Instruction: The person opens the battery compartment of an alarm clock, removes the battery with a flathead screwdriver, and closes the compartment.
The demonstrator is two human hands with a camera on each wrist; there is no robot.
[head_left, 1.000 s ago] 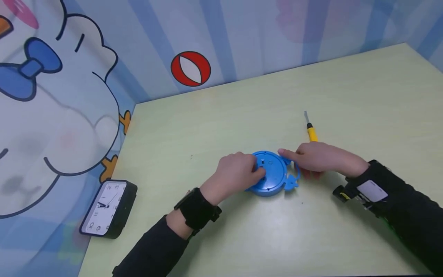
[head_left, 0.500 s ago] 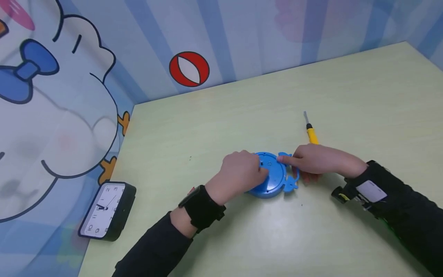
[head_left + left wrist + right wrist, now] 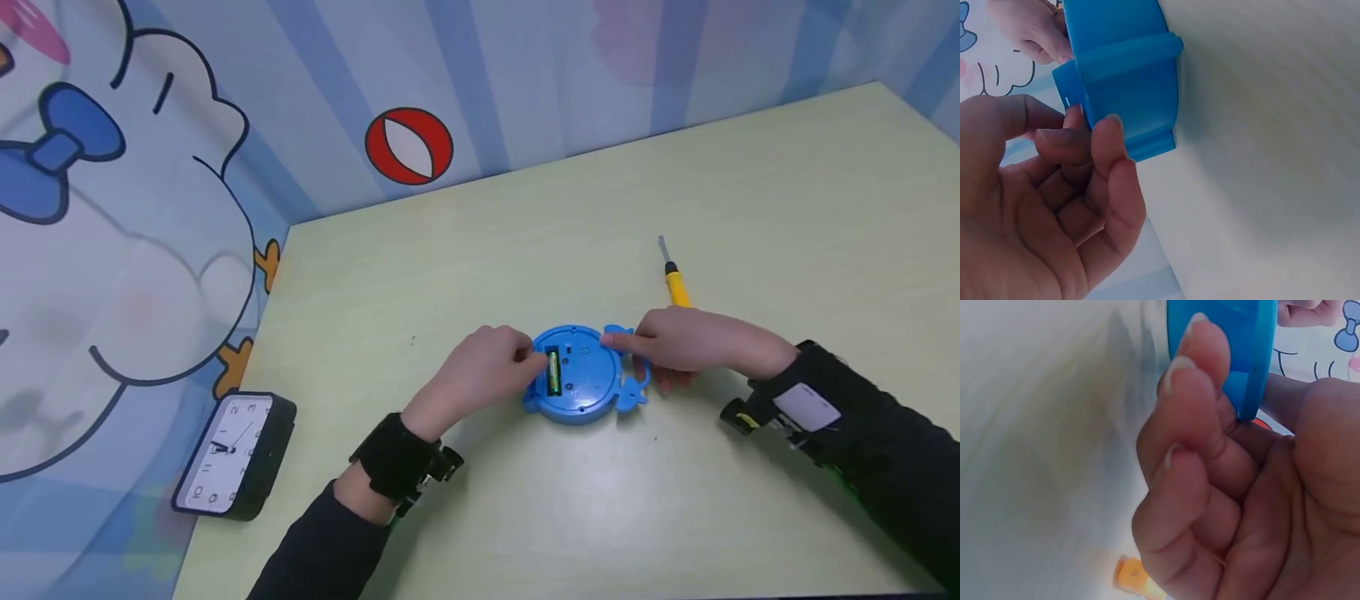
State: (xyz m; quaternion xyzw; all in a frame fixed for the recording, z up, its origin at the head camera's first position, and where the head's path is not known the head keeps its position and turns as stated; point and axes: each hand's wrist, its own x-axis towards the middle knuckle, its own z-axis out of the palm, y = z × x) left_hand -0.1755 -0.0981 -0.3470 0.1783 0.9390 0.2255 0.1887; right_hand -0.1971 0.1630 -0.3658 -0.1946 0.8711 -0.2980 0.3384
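**Blue case (image 3: pixel 596 371) lay on the worktop (image 3: pixel 480 517), with a hand at either end**

The blue case rested flat, its round side with small holes turned upward. Toward its left end a narrow slot (image 3: pixel 551 342) was uncovered, and a green battery (image 3: pixel 553 372) sat lengthwise in it. At its right end stuck out a foot (image 3: pixel 630 396) and a thin loop (image 3: pixel 647 372).

The left hand (image 3: pixel 487 367) was at the left end of the blue case, just beside the slot. Its thumb and forefinger pinched a small blue flap (image 3: pixel 1067 84), which stood up past the edge of the case in the left wrist view; the other fingers were curled.

The right hand (image 3: pixel 682 340) gripped the right end of the blue case, thumb on top of the rim and fingers bent in underneath.

Right of the blue case and farther back lay a yellow screwdriver (image 3: pixel 677 287), its metal tip pointing away from the person and part of its handle hidden behind the right hand. Well to the left of the blue case was a black clock (image 3: pixel 232 454) with a white dial. Behind the blue case rose a wall (image 3: pixel 517 75) with blue stripes and a red-and-white ball picture (image 3: pixel 408 146).
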